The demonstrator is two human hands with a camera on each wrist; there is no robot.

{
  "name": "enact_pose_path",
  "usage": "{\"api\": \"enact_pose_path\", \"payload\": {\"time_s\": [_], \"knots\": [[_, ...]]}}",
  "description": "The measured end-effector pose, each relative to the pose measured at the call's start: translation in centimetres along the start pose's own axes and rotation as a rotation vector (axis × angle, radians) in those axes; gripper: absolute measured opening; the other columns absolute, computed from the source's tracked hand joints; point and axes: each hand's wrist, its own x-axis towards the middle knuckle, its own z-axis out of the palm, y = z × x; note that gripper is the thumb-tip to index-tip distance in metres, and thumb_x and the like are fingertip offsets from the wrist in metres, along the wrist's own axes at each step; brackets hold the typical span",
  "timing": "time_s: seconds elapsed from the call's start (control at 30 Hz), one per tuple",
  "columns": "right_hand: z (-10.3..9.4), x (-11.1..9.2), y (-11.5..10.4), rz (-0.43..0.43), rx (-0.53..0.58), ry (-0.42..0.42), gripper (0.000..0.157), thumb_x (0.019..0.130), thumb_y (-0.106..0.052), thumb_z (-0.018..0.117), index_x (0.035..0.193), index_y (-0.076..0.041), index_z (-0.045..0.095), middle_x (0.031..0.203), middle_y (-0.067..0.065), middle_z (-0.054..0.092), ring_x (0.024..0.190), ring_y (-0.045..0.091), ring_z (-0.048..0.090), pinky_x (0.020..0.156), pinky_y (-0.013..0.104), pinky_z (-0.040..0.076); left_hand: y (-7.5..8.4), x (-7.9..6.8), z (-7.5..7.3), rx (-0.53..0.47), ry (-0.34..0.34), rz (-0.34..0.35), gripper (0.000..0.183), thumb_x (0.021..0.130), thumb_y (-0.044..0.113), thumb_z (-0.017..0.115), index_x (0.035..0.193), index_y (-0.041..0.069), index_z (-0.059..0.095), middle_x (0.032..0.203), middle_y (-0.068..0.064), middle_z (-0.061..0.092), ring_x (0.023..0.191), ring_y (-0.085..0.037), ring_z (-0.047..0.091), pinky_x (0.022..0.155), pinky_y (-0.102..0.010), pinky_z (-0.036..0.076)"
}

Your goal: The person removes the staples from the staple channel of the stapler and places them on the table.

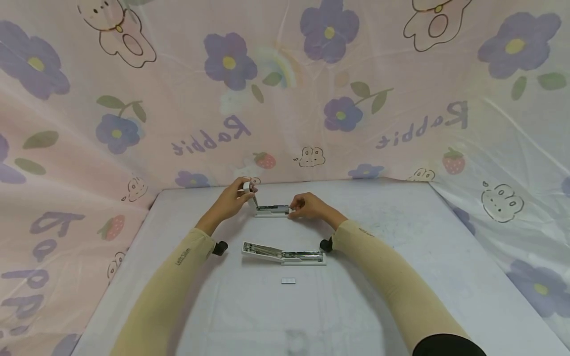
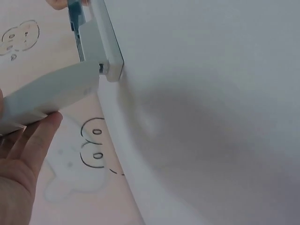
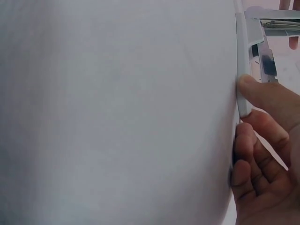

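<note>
Toward the back of the white table lies a white stapler (image 1: 272,214) with its top arm swung up steeply at the left end. My left hand (image 1: 231,201) grips that raised top arm (image 2: 56,89), fingers along its outer side in the left wrist view. At the other end, my right hand (image 1: 310,205) pinches the stapler's base (image 3: 242,56) between thumb and fingers. Nearer to me, a second stapler (image 1: 304,263) lies opened out, its top arm angled to the left and its metal track showing. Neither hand touches it.
In front of the second stapler lies a small pale grey block (image 1: 288,281), perhaps a strip of staples. A pink printed cloth (image 1: 285,109) hangs behind the table (image 1: 383,306) and along its sides. The far stapler is close to the table's back edge.
</note>
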Motion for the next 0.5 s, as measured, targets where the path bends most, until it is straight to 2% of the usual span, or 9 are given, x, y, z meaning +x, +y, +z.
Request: {"api": "enact_pose_path", "payload": {"time_s": [0.2, 0.3, 0.5], "knots": [[0.0, 0.2, 0.2, 0.008, -0.017, -0.003, 0.023, 0.090, -0.018, 0.090, 0.104, -0.008, 0.075, 0.083, 0.000, 0.064, 0.076, 0.013, 0.053, 0.071, 0.026, 0.044, -1.0, -0.8, -0.7, -0.051, 0.015, -0.009, 0.040, 0.112, 0.014, 0.059, 0.148, 0.003, 0.046, 0.148, -0.020, 0.061, 0.143, -0.042, 0.055, 0.114, -0.053, 0.050], [0.1, 0.3, 0.4, 0.002, -0.017, -0.006, 0.023, 0.090, -0.018, 0.090, 0.104, -0.007, 0.075, 0.084, 0.000, 0.063, 0.077, 0.013, 0.053, 0.071, 0.026, 0.044, -1.6, -1.2, -1.0, -0.033, 0.028, -0.023, 0.038, 0.112, 0.015, 0.059, 0.146, 0.003, 0.047, 0.147, -0.019, 0.062, 0.143, -0.041, 0.055, 0.117, -0.053, 0.046], [-0.1, 0.3, 0.4, -0.009, -0.005, -0.014, 0.024, 0.090, -0.017, 0.090, 0.105, -0.006, 0.075, 0.084, 0.000, 0.064, 0.076, 0.013, 0.053, 0.070, 0.026, 0.044, -1.7, -1.8, -1.4, 0.019, 0.053, -0.058, 0.038, 0.112, 0.020, 0.061, 0.145, 0.003, 0.049, 0.145, -0.021, 0.064, 0.134, -0.044, 0.062, 0.111, -0.060, 0.048]]}}
